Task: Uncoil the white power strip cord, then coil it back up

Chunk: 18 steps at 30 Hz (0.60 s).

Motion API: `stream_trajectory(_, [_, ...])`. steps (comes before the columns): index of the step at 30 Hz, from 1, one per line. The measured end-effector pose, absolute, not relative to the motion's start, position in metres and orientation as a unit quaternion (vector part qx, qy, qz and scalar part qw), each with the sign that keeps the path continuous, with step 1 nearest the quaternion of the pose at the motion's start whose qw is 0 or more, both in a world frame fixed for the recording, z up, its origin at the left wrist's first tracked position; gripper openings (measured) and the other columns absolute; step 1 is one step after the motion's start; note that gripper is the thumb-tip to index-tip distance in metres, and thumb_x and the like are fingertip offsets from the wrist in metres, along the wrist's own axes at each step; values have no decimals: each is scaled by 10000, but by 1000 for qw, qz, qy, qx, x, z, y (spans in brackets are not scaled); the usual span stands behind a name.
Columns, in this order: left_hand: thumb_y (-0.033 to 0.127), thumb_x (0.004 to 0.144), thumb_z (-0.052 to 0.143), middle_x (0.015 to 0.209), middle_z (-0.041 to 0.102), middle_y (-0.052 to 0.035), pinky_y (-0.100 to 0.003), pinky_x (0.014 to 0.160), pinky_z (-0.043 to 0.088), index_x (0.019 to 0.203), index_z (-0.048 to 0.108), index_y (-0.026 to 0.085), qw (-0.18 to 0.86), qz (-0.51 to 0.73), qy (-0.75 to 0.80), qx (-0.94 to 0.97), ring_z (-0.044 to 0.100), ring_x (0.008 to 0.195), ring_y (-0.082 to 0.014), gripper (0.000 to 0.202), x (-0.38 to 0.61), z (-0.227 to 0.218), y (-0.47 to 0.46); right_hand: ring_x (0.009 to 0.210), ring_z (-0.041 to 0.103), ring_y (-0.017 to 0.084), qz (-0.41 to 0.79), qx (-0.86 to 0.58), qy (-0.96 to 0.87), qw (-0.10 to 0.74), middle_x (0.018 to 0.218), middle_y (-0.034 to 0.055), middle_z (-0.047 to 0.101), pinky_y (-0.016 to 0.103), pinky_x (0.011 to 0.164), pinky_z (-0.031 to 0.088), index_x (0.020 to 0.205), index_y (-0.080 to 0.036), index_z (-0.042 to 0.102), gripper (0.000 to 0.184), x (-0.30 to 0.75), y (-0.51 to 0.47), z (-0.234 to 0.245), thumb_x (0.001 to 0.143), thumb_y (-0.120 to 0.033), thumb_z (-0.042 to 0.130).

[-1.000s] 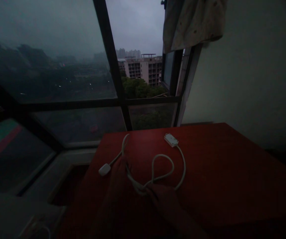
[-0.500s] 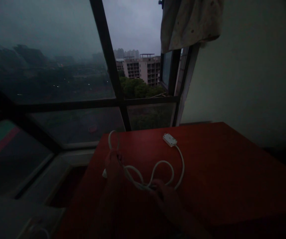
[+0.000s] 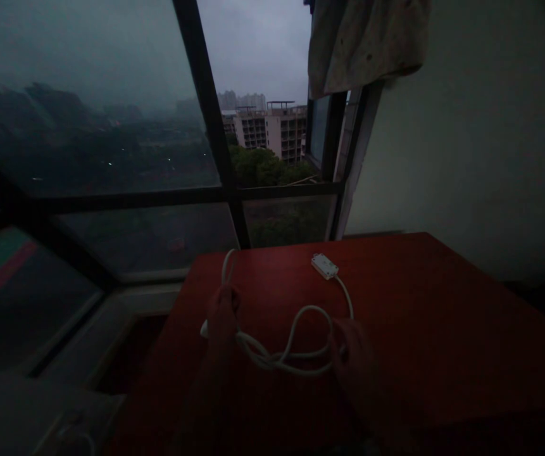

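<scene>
head view: looped white cord [image 3: 295, 342] in both hands

The room was very dim, with only grey daylight coming through a large window with dark metal frame [image 3: 234, 193] on the far side. Behind the glass there was an overcast sky, a pale multi-storey building [image 3: 272, 130] and dark green trees [image 3: 257, 166] below it. A light crumpled cloth [image 3: 367, 41] hung at the top right corner of the window. To the right stood a plain pale wall [image 3: 481, 139], mostly in shadow. A reddish-brown wooden table [image 3: 443, 329] was placed against this wall, just beside the light window sill [image 3: 130, 304].
</scene>
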State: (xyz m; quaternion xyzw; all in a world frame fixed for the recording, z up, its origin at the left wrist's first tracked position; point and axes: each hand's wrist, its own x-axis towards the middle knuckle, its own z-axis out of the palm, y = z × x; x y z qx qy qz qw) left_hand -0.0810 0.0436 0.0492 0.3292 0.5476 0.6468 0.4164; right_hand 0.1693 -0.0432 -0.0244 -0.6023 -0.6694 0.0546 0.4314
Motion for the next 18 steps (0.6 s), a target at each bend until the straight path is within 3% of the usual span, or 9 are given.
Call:
stream_trajectory(7, [582, 668, 633, 464, 370, 91, -152, 359, 255, 661, 513, 179, 449, 619, 543, 348, 317, 380, -47, 420, -66, 54, 43, 1108, 590, 247, 167, -582, -703, 373, 1235, 120, 608, 449, 963, 470, 1287, -190, 517, 414, 160, -20, -19, 899, -226, 376])
stream_trajectory(15, [556, 744, 575, 485, 354, 90, -178, 389, 242, 660, 491, 194, 425, 612, 551, 376, 320, 396, -62, 381, -50, 54, 46, 1281, 431, 279, 295, -479, -754, 338, 1416, 101, 454, 475, 1050, 349, 1426, -244, 344, 663, 121, -35, 26, 832, -429, 576])
stream_trajectory(18, [539, 768, 559, 503, 383, 83, -186, 406, 255, 671, 494, 199, 417, 604, 561, 384, 349, 412, -69, 360, -45, 51, 48, 1257, 447, 293, 276, -482, -757, 344, 1391, 111, 481, 509, 1063, 300, 1429, -237, 337, 682, 106, -41, 28, 809, -339, 602])
